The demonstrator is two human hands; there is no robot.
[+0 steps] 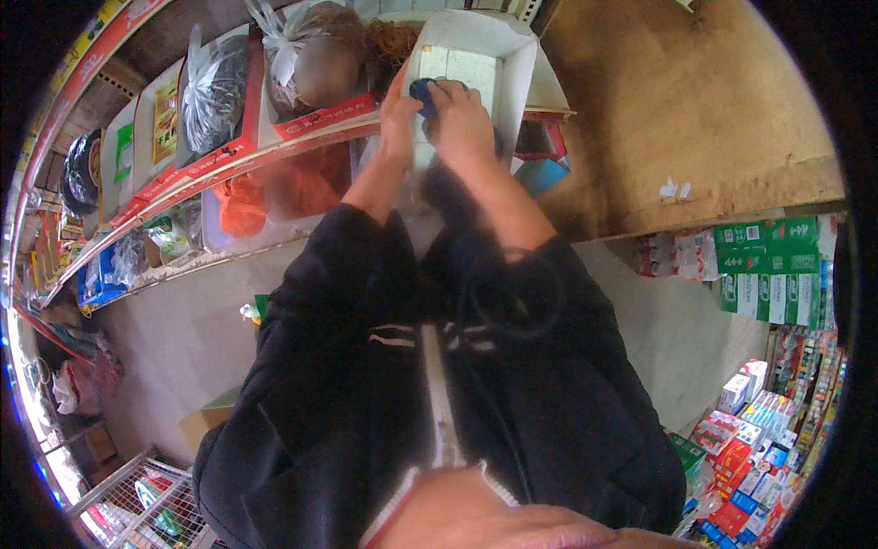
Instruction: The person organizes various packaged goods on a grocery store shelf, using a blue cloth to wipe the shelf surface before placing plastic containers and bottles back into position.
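A white open box (pixel 516 68) stands at the shelf's end, tilted in view, with a pale, tile-like lined bottom. My left hand (pixel 398 120) grips the box's near left wall, its thumb over the rim. Inside the box, my right hand (pixel 461 120) presses a bunched dark blue cloth (pixel 425 96) against the bottom. Much of the cloth is hidden under my right fingers. Just left of the box, a brown stringy dried material (pixel 391 41) lies in the neighbouring compartment.
Bagged dried goods (pixel 216 103) fill red-edged boxes along the upper shelf. An orange plastic bag (pixel 241 206) sits on the lower shelf. A wooden board (pixel 686 103) spans the right. Stacked cartons (pixel 768 247) stand beyond it, and a wire basket (pixel 147 501) is at lower left.
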